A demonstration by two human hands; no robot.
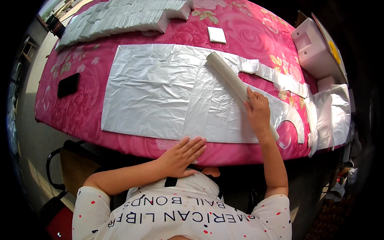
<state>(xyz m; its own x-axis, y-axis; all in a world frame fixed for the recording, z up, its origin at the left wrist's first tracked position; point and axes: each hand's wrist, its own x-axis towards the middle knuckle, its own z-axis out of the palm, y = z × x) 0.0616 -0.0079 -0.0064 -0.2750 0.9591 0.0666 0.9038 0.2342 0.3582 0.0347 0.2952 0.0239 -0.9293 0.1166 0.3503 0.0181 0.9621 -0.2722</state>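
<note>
Fingers (196, 145) of the left hand (180, 157) lie spread and flat, palm down, on the near edge of a white plastic sheet (160, 92) at the front of the worktop (80, 108), gripping nothing. The right hand (259, 112) rests with its fingers curled loosely over a long white roll (230, 76), pressing it onto the sheet rather than closing around it. The roll lies at a slant, its far end toward the middle of the worktop and its near end hidden under the right wrist. The sheet is spread flat over a pink cloth printed with roses, and its right part ends in curved, handle-like cut-outs (294, 116). Beyond it, near the far edge, sit rows of folded white packets (120, 18) and one small white square (217, 35) lying apart from them. A black phone (68, 85) lies on the cloth to the left, well apart from the sheet. A white box (316, 50) stands at the right end, with more white plastic (332, 116) draped over that corner.
</note>
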